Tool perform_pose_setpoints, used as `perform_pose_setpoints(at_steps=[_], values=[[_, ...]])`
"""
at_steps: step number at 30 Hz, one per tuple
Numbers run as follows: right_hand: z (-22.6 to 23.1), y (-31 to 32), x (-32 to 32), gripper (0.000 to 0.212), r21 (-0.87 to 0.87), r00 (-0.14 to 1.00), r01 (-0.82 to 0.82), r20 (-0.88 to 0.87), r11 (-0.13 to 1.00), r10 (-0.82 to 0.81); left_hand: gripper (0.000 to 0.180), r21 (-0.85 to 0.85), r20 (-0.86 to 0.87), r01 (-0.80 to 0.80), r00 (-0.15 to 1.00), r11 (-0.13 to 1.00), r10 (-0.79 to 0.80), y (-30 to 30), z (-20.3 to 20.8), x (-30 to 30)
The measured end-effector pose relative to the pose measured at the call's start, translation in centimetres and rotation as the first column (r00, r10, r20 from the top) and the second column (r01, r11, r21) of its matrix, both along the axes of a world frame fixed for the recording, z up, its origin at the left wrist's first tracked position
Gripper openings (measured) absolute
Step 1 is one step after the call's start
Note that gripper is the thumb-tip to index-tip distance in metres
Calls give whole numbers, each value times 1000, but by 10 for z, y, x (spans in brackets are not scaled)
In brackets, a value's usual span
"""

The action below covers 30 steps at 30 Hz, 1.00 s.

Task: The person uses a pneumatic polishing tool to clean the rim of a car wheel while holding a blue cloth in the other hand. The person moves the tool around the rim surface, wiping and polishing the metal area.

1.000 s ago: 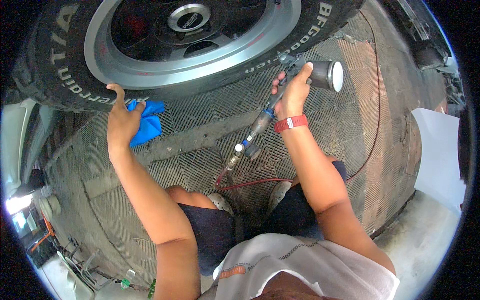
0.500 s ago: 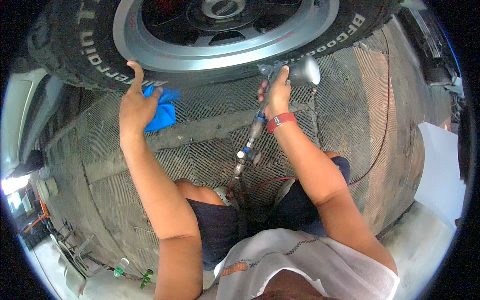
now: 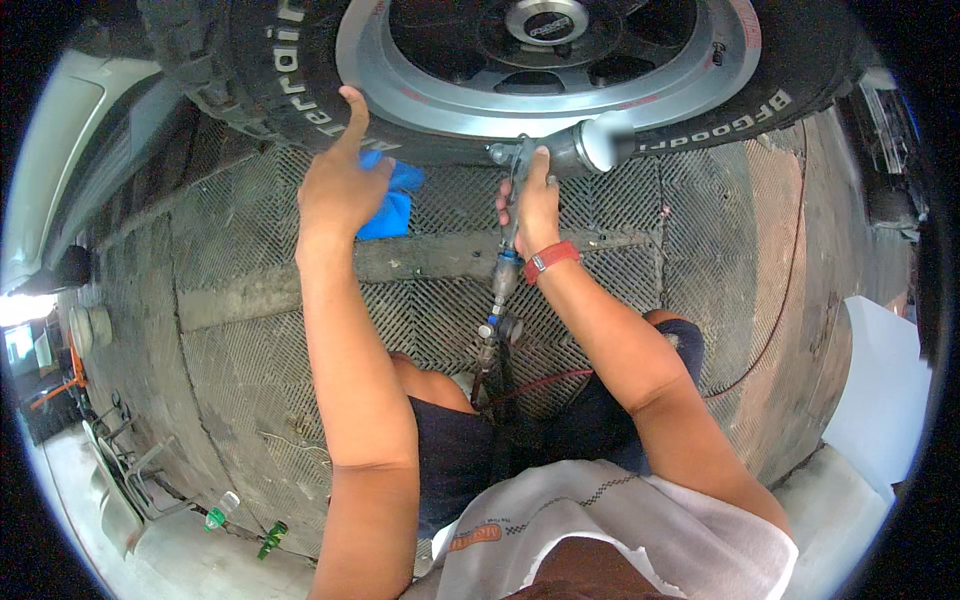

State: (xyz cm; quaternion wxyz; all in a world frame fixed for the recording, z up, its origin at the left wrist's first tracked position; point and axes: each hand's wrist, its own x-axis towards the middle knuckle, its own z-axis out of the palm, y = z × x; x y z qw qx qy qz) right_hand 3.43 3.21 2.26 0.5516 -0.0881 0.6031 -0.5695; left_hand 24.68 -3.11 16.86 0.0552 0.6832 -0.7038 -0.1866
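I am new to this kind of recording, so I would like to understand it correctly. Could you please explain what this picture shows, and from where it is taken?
There is no machine here: these are a person's own bare hands. A wide camera worn on the head looks down, so straight edges bend near the rim.

The right hand holds what looks like a spray gun with a grey cup. The left hand holds a blue cloth, one finger extended by the tyre; I cannot tell whether it touches. Above is the silver rim.

On the ribbed floor are a reddish hose and, at lower left, probably a green bottle.
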Motion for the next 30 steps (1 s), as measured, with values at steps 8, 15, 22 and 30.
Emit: perform_pose_setpoints(at_steps=[8,15,22,30], values=[[25,-7,45,71,-120,985,-167,32,979,172,106,-48,6,65,998,997,-64,-2,-6,11],[77,-7,66,69,-315,960,-268,-12,910,279,98,-22,31,92,995,996,-91,-1,-5,21],[132,6,68,74,-523,944,-311,-73,793,321,90,-111,25,124,992,986,-122,3,-12,35],[110,5,74,74,-479,963,-219,37,850,268,98,-95,-65,68,995,993,-75,13,25,16]])
